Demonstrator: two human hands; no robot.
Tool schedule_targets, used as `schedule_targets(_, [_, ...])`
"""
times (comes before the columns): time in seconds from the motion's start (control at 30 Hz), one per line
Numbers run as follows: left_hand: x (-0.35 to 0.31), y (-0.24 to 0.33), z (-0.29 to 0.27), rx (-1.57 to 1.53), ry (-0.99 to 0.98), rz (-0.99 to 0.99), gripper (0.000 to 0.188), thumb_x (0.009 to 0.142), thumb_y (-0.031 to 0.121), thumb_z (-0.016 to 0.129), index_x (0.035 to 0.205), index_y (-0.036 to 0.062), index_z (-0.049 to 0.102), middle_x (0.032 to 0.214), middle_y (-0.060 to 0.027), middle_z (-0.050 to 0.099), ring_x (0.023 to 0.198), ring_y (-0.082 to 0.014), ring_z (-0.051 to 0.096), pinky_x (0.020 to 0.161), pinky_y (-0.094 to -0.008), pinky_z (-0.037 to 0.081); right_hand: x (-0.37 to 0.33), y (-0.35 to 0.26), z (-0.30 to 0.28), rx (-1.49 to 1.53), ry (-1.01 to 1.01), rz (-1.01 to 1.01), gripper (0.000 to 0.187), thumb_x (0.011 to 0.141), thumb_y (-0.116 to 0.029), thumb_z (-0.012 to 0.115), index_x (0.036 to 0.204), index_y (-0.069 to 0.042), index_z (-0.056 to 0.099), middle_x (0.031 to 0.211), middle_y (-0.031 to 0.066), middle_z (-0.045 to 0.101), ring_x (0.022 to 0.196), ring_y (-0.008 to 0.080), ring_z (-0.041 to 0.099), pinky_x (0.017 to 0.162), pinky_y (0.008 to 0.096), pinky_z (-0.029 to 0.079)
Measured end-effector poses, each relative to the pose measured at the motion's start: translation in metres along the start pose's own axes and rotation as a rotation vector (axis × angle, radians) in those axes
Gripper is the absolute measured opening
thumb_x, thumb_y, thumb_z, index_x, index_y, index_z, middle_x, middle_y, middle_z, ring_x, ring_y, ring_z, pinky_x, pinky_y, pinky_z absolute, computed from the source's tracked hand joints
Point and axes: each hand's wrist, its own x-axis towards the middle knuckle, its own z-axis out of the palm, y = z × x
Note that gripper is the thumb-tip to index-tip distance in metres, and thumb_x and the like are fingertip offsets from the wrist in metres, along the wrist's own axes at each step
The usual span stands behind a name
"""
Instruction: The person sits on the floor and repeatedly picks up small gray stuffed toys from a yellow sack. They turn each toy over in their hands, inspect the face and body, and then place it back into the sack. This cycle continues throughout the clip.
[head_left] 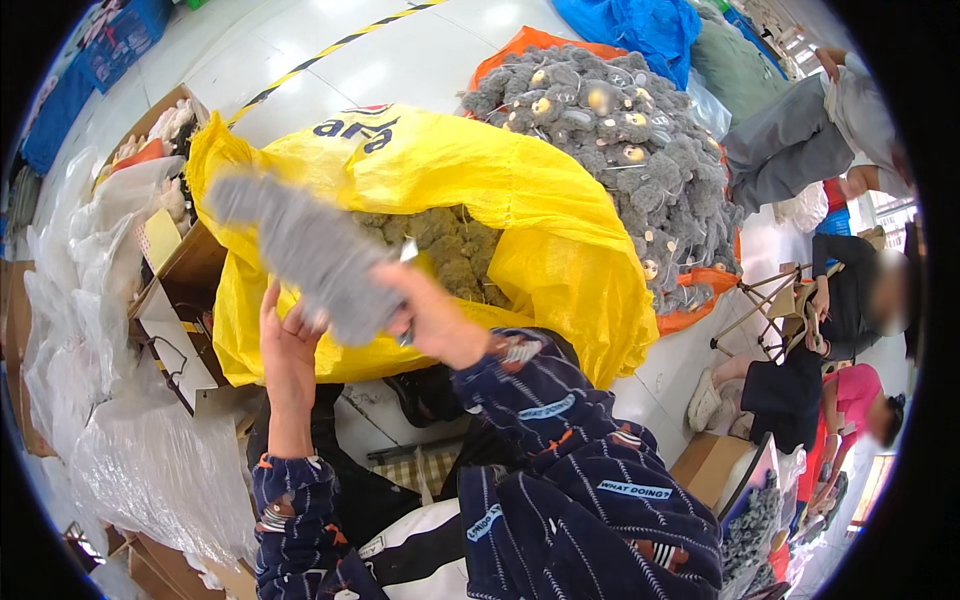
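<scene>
A fluffy grey plush piece point(320, 250), long and smeared by motion, is held over the mouth of a yellow woven bag point(560, 270). My right hand point(440, 315) is closed on its near right end. Something small and dark shows by those fingers, but I cannot make out what it is. At the plush piece's lower left edge is my left hand point(290, 345), palm toward me, fingers raised and apart, their tips close to or touching the fur. Inside the bag lie fuzzy brownish-grey pieces point(450, 245).
Beyond the bag, a heap of grey plush toys point(620, 150) with small pale faces rests on orange sheeting point(690, 318). Cardboard boxes point(175, 265) and clear plastic wrapping point(140, 470) crowd the left. Other people sit or stand at the right, near a folding stool point(770, 310).
</scene>
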Motion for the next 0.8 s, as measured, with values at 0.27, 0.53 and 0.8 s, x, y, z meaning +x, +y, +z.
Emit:
schedule_targets(0.27, [0.000, 0.003, 0.019, 0.235, 0.017, -0.143, 0.041, 0.094, 0.033, 0.043, 0.125, 0.0064, 0.042, 0.103, -0.0089, 0.060, 0.087, -0.0145, 0.058, 0.076, -0.0260, 0.044, -0.024, -0.082, -0.021, -0.286, 0.069, -0.569, 0.051, 0.085, -0.039, 0.058, 0.128, -0.014, 0.047, 0.110, 0.0124, 0.060, 0.049, 0.0034, 0.043, 0.043, 0.0177, 0.037])
schedule_targets(0.53, [-0.002, -0.034, 0.034, 1.112, -0.215, 0.170, 0.030, 0.085, 0.010, 0.059, 0.112, 0.0006, 0.053, 0.096, -0.0072, 0.062, 0.085, -0.0136, 0.059, 0.075, -0.0260, 0.046, 0.019, -0.030, -0.023, -1.449, 0.118, -0.640, 0.030, 0.078, -0.028, 0.060, 0.099, -0.007, 0.061, 0.083, 0.0143, 0.064, 0.079, 0.0320, 0.061, 0.069, 0.0395, 0.049])
schedule_targets(0.8, [0.006, 0.006, 0.062, 1.454, -0.689, 0.445, 0.028, 0.080, 0.013, 0.060, 0.106, 0.0033, 0.055, 0.096, -0.0163, 0.059, 0.090, -0.0346, 0.056, 0.078, -0.0377, 0.046, 0.037, -0.040, -0.050, -1.454, 0.089, -0.456, 0.047, 0.075, -0.030, 0.062, 0.112, -0.003, 0.056, 0.098, 0.0207, 0.062, 0.091, 0.0337, 0.061, 0.078, 0.0388, 0.048])
